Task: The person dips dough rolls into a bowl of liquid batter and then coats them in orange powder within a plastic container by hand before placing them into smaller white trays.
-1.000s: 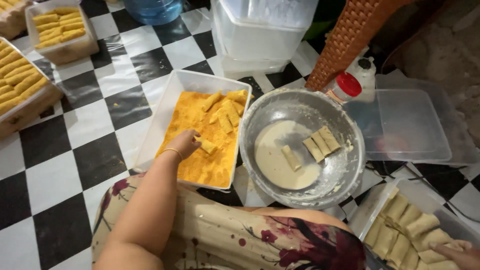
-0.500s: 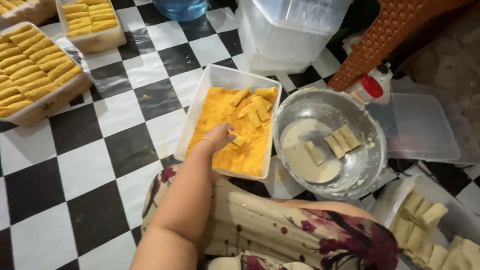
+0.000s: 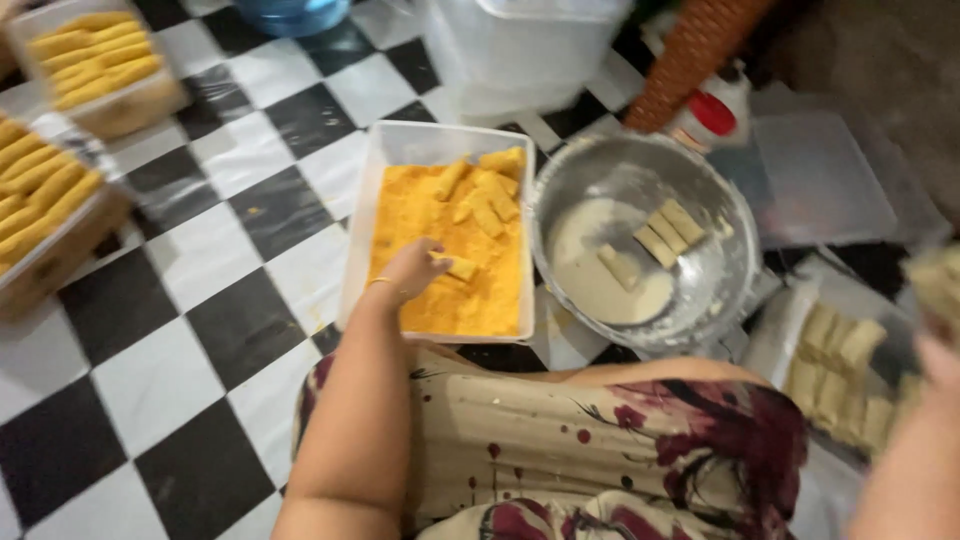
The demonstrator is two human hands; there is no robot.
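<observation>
Head view is aimed down at a black-and-white checkered floor [image 3: 200, 260], where a white rectangular tray [image 3: 440, 145] filled with orange crumbs is set just in front of the person's lap. The left hand [image 3: 415, 268] is lowered into the crumbs, fingers curled loosely over a crumb-coated roll [image 3: 462, 268] that is touched at the fingertips; whether it is actually gripped cannot be told. More coated rolls [image 3: 485, 195] are piled toward the tray's far end. Just beside the tray, on the right, a metal bowl [image 3: 720, 290] holding pale batter and three uncoated rolls [image 3: 655, 235] is seen. The right hand [image 3: 940, 360] is blurred at the frame's right edge, so its opening cannot be judged. Below it, a container of pale rolls [image 3: 835, 365] is placed. Boxes of finished golden rolls [image 3: 95, 55] are stacked at far left.
</observation>
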